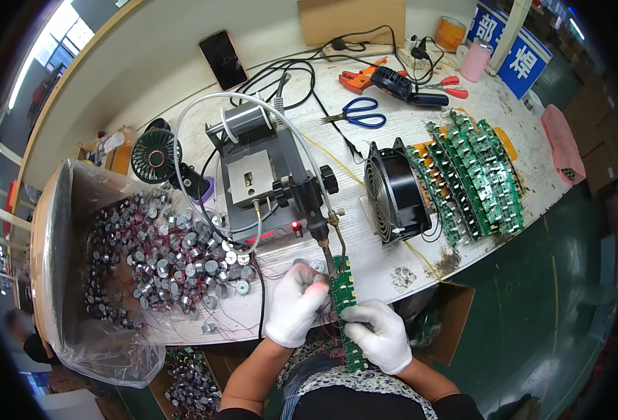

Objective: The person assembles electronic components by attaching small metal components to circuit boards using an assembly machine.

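My right hand point(379, 334), in a white glove, pinches the edge of a long green circuit board strip point(353, 350). The strip runs from my lap up under the tip of a soldering iron point(325, 246) fixed on a stand. Beside the strip's upper left edge, my white-gloved left hand point(295, 308) is closed, thumb and fingers together. What it pinches is hidden; thin red wires hang near it. A thin bent solder feed tube point(342, 241) reaches down beside the iron tip. Small round silver motors point(243, 287) lie left of my left hand.
Left stands a plastic-lined carton point(55, 273) beside heaped motors. The soldering machine point(249, 178) carries a solder spool point(247, 120). Right of it are a black fan point(395, 192) and stacked circuit boards point(473, 175). Blue-handled scissors point(361, 113), pliers point(356, 80), cables and a phone point(223, 60) lie behind.
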`<act>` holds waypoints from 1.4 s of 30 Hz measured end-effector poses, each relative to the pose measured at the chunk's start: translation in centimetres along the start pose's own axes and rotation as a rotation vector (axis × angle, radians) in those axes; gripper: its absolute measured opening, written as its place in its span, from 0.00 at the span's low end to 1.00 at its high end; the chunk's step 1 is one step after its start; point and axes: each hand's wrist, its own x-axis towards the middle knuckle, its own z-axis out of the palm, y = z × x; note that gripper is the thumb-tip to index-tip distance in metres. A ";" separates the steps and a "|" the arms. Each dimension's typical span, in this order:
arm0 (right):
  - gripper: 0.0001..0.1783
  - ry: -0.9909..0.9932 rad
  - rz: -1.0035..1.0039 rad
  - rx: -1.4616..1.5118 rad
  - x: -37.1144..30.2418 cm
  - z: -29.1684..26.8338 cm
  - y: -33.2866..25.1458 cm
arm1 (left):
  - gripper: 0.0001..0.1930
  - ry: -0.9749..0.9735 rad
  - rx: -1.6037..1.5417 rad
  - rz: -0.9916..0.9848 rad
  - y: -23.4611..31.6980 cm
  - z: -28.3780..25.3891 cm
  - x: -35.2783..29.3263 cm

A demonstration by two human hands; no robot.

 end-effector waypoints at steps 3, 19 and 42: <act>0.12 -0.020 0.032 -0.015 0.2 -0.1 -0.3 | 0.04 -0.017 -0.030 0.022 -0.3 -0.3 0.0; 0.12 0.058 0.035 -0.232 1.8 -0.2 -0.8 | 0.09 0.697 1.397 0.693 2.8 -7.0 -3.6; 0.14 -0.077 -0.019 -0.260 1.9 -0.2 -1.3 | 0.16 -0.278 0.414 0.607 -0.9 -2.4 -4.9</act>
